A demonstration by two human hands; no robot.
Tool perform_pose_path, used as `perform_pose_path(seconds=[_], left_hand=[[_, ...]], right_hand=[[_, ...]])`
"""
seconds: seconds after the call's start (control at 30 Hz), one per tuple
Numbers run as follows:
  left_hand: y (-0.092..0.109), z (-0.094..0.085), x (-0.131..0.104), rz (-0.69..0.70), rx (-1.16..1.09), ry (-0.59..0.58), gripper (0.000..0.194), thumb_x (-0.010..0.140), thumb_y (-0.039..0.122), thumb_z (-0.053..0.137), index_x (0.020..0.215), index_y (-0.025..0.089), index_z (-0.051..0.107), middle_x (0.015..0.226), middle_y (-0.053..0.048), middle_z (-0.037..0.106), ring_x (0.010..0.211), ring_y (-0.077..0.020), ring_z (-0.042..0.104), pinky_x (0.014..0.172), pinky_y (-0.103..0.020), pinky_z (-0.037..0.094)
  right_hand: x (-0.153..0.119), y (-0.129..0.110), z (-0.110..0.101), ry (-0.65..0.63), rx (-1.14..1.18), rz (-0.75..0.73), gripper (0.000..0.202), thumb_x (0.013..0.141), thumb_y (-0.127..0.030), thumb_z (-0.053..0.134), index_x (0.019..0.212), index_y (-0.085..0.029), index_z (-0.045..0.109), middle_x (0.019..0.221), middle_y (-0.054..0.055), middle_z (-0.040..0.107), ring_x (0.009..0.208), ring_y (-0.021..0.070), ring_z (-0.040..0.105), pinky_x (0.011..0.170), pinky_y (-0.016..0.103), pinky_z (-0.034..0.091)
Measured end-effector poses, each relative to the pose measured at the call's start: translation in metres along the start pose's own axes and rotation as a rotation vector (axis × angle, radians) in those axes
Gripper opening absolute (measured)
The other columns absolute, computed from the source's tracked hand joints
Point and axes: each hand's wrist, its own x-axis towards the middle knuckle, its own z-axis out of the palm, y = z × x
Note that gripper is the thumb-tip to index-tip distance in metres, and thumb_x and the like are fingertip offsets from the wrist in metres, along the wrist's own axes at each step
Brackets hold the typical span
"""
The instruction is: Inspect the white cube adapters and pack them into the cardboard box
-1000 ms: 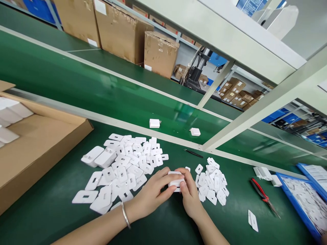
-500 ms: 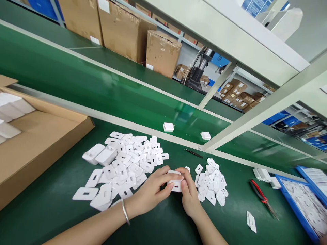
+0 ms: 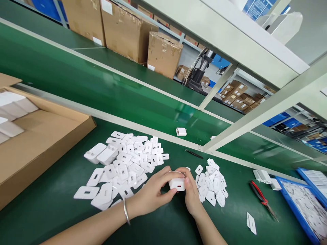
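Observation:
Between my two hands is a white USB charger (image 3: 176, 184), its slotted end facing me. My left hand (image 3: 158, 185), with a silver bangle at the wrist, is closed on its left side and top. The fingers of my right hand (image 3: 191, 189) are closed on the right side. To the left lies a heap of white slotted cover plates (image 3: 131, 163), with two more white chargers (image 3: 107, 155) at its edge. A smaller pile of white plates (image 3: 212, 182) lies just right of my right hand.
Tweezers (image 3: 194, 153) lie by the rail, and red-handled pliers (image 3: 263, 199) to the right. A cardboard tray (image 3: 48, 149) stands left, a blue tray (image 3: 293, 200) right. A pale post (image 3: 255, 109) rises ahead. A charger (image 3: 181, 131) sits on the green conveyor belt (image 3: 114, 98).
The held charger is tilted slightly, showing more of its slotted end. On the belt, the chargers have shifted right, one now mostly behind the post.

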Motion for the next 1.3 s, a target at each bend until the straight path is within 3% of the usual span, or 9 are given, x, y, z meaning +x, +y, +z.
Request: perform_pose_path(seconds=[0.13,0.23,0.4,0.63,0.83,0.93,1.1,1.3], left_hand=[[0.002,-0.004,0.0,0.005,-0.024,0.014,0.034,0.098,0.027,0.056,0.13,0.032,0.066,0.102,-0.004,0.053,0.084,-0.0172,0.053,0.062,-0.023,0.044],[0.003,-0.006,0.0,-0.007,-0.04,-0.003,0.034,0.098,0.028,0.056,0.13,0.033,0.066,0.101,-0.003,0.051,0.081,-0.0162,0.052,0.057,-0.022,0.041],[0.002,-0.008,0.001,-0.024,-0.042,-0.025,0.034,0.101,0.03,0.053,0.133,0.034,0.064,0.101,-0.003,0.049,0.079,-0.016,0.051,0.062,-0.024,0.044],[-0.002,-0.012,0.002,-0.033,-0.027,-0.047,0.037,0.108,0.042,0.041,0.138,0.034,0.062,0.107,-0.005,0.056,0.09,-0.0195,0.058,0.083,-0.033,0.05],[-0.003,-0.011,0.004,-0.044,0.104,-0.012,0.037,0.109,0.042,0.04,0.13,0.033,0.069,0.097,-0.003,0.058,0.08,-0.0177,0.057,0.073,-0.03,0.046],[-0.002,-0.01,0.005,0.004,0.158,0.029,0.04,0.109,0.043,0.039,0.127,0.031,0.072,0.091,-0.003,0.057,0.077,-0.0174,0.056,0.069,-0.029,0.045],[0.0,-0.01,0.004,0.017,0.124,0.065,0.038,0.109,0.045,0.041,0.125,0.029,0.072,0.095,-0.004,0.061,0.082,-0.0189,0.06,0.075,-0.031,0.048],[0.0,-0.007,0.001,-0.022,0.041,-0.023,0.034,0.106,0.036,0.048,0.138,0.031,0.058,0.113,-0.005,0.062,0.095,-0.0202,0.063,0.087,-0.035,0.052]], right_hand=[[0.0,0.0,-0.001,-0.107,0.093,0.017,0.049,0.099,-0.067,0.051,0.13,-0.029,0.055,0.103,0.004,0.06,0.082,0.0199,0.06,0.069,0.032,0.051],[0.0,0.002,-0.001,-0.104,0.123,0.0,0.051,0.093,-0.064,0.066,0.13,-0.03,0.056,0.109,0.005,0.061,0.087,0.0204,0.062,0.074,0.032,0.052],[0.001,0.002,0.0,-0.086,0.13,-0.016,0.047,0.092,-0.059,0.07,0.127,-0.029,0.059,0.107,0.005,0.062,0.086,0.0192,0.063,0.076,0.031,0.052],[0.002,0.006,0.001,-0.076,0.068,0.001,0.046,0.094,-0.057,0.068,0.127,-0.028,0.057,0.103,0.004,0.063,0.085,0.0192,0.062,0.073,0.031,0.052],[0.0,0.004,0.002,-0.085,-0.002,0.022,0.042,0.103,-0.061,0.047,0.124,-0.026,0.057,0.107,0.006,0.061,0.088,0.0196,0.061,0.076,0.033,0.056],[-0.001,0.003,0.004,-0.062,0.03,0.043,0.041,0.103,-0.061,0.048,0.124,-0.027,0.058,0.106,0.005,0.06,0.084,0.0189,0.06,0.074,0.033,0.058],[-0.002,0.005,0.008,-0.044,0.057,0.05,0.042,0.102,-0.063,0.047,0.121,-0.028,0.059,0.104,0.005,0.06,0.079,0.0188,0.06,0.071,0.034,0.057],[0.0,0.005,0.008,-0.001,0.043,0.061,0.045,0.104,-0.066,0.041,0.113,-0.025,0.058,0.084,0.002,0.06,0.068,0.0181,0.056,0.064,0.033,0.051]])
